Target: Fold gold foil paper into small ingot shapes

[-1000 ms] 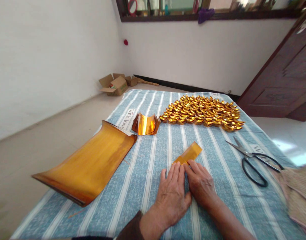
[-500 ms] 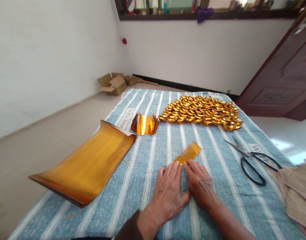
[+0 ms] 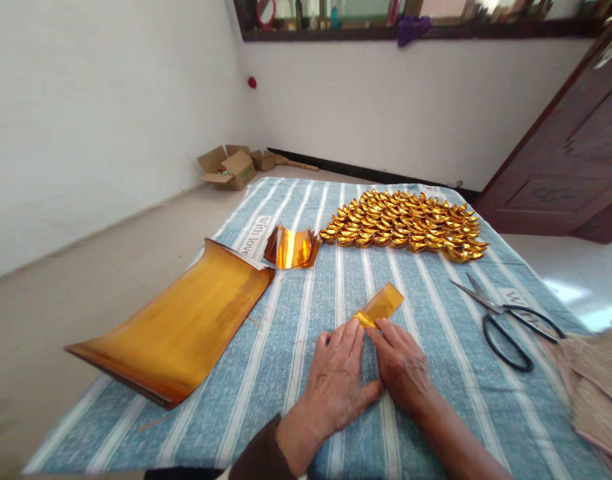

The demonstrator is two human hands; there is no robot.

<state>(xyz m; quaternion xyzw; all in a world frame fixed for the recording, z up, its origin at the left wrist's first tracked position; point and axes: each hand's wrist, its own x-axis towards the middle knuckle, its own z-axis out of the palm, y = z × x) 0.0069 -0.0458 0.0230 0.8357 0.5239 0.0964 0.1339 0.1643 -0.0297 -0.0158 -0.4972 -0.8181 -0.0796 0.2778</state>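
Now your left hand [image 3: 337, 379] and right hand [image 3: 402, 363] lie flat side by side, fingertips pressing the near end of the gold paper strip [image 3: 379, 306] on the striped worktop [image 3: 436, 313]; neither grip closes around it. Beyond the strip lie folded gold ingots [image 3: 406, 227], right of it scissors [image 3: 509, 320].

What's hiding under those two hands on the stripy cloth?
Both the left hand and right hand press flat on a gold paper strip. Only its far end sticks out past the fingertips; the near part is covered, so its shape there cannot be seen. Beneath lies the striped cloth.
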